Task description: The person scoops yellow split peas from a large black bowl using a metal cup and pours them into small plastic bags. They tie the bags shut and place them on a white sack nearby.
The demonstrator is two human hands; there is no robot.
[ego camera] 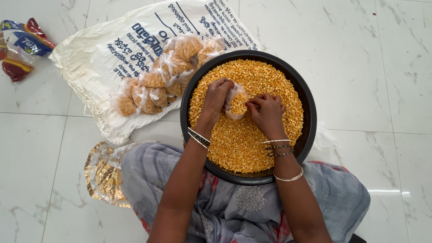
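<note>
While you're working over the black basin [308, 118], your left hand [217, 95] and right hand [268, 112] are both pinching the small clear bag [236, 102] of split lentils [238, 144], so spills are dropping back in.

White tile floor [382, 67]: sack [112, 54], black basin [310, 121], wrappers [20, 45].

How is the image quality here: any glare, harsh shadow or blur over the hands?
Head view: light is even and soft, with one small bright glare streak on the floor tile at lower right. Left hand, right hand and small clear bag over the black basin are sharp; shadows faint.
</note>
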